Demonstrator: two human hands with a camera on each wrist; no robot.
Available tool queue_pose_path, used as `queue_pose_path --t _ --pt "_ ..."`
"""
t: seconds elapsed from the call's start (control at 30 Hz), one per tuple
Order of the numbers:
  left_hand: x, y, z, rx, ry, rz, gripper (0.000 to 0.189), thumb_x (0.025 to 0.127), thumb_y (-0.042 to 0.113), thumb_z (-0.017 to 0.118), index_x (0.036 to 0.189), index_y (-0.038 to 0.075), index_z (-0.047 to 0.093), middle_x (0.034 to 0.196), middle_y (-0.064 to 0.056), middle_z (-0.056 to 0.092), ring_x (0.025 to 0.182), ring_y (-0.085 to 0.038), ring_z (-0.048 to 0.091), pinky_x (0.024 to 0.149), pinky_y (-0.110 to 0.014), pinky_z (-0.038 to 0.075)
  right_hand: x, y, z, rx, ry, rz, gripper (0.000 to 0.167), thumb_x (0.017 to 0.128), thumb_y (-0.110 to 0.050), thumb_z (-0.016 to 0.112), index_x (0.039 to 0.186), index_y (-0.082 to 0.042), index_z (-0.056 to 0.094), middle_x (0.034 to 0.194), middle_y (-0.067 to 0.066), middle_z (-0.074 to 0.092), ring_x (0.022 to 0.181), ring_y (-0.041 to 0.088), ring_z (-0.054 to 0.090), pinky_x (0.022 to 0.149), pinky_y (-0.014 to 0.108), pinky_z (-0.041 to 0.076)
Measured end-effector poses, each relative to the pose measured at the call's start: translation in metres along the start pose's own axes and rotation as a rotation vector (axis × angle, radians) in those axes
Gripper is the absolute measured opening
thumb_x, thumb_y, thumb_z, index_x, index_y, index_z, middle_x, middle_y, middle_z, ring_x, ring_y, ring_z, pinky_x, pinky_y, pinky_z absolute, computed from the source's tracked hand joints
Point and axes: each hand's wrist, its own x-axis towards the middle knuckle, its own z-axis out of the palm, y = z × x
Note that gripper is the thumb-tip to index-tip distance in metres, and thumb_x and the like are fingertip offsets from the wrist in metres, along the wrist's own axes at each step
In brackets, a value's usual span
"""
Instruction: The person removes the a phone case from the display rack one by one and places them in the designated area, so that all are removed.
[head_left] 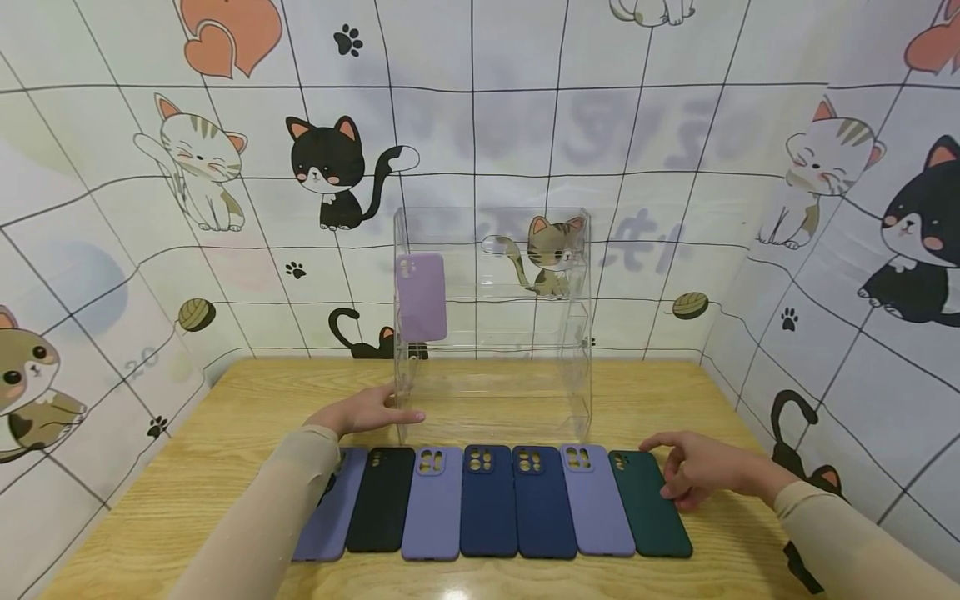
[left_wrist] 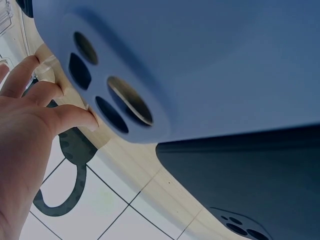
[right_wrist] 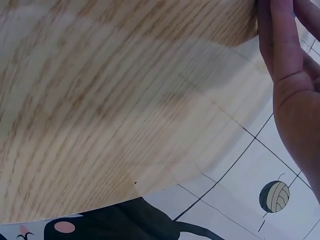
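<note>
A row of phone cases lies on the table: a lavender case partly under the left sleeve, a black case, a second lavender case, two navy cases, a third lavender case and a green case. Behind them stands a clear plastic rack, with a light purple phone case upright at its upper left. My left hand grips the rack's lower left edge, thumb across the front. My right hand touches the green case's upper right side, index finger extended.
The wood-grain table ends at a wall cover printed with cats and grid lines, which also rises on both sides. The rack stands near the table's back. In the left wrist view a lavender case fills the foreground.
</note>
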Motion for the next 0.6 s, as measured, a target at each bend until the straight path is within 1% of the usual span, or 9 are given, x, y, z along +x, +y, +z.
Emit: queue_pose_path --t 0.27,0.33,0.4,0.5,0.6 --pt "-0.001 0.001 0.001 -0.006 0.001 0.007 0.120 0.089 0.080 0.065 0.172 0.010 0.015 0.168 -0.027 0.039 0.155 -0.048 0.040 0.121 -0.066 0.038 -0.001 -0.002 -0.002 0.000 -0.001 -0.010 0.079 0.089 0.001 0.081 0.157 0.006 0.039 0.087 0.012 0.062 0.069 0.022 0.068 0.065 0.040 0.063" --pt "-0.001 0.001 0.001 -0.014 0.001 0.008 0.119 0.089 0.079 0.065 0.172 0.010 0.015 0.168 -0.027 0.039 0.154 -0.048 0.041 0.121 -0.065 0.038 -0.001 -0.004 -0.003 -0.021 0.000 -0.007 0.080 0.089 0.002 0.080 0.157 0.006 0.039 0.088 0.013 0.063 0.070 0.023 0.069 0.064 0.040 0.062" --pt "-0.001 0.000 0.002 -0.016 -0.001 0.008 0.119 0.089 0.079 0.066 0.172 0.010 0.015 0.168 -0.027 0.039 0.154 -0.047 0.041 0.120 -0.065 0.039 -0.003 -0.010 -0.005 -0.062 0.002 -0.006 0.082 0.089 0.002 0.080 0.158 0.005 0.037 0.091 0.015 0.064 0.071 0.025 0.069 0.064 0.040 0.062" --pt "0.000 -0.001 0.002 -0.010 -0.003 0.011 0.119 0.089 0.080 0.065 0.172 0.010 0.015 0.167 -0.027 0.040 0.154 -0.047 0.041 0.120 -0.065 0.039 -0.008 -0.034 -0.012 -0.127 0.011 -0.036 0.084 0.092 -0.004 0.079 0.162 0.004 0.033 0.098 0.017 0.066 0.076 0.031 0.073 0.066 0.043 0.063" --pt "0.000 0.000 0.002 -0.004 0.001 0.009 0.120 0.089 0.081 0.064 0.172 0.010 0.015 0.167 -0.027 0.040 0.155 -0.047 0.041 0.121 -0.065 0.038 -0.012 -0.070 -0.022 -0.175 0.038 -0.102 0.083 0.096 -0.013 0.079 0.163 0.002 0.032 0.105 0.017 0.065 0.083 0.033 0.074 0.071 0.046 0.065"
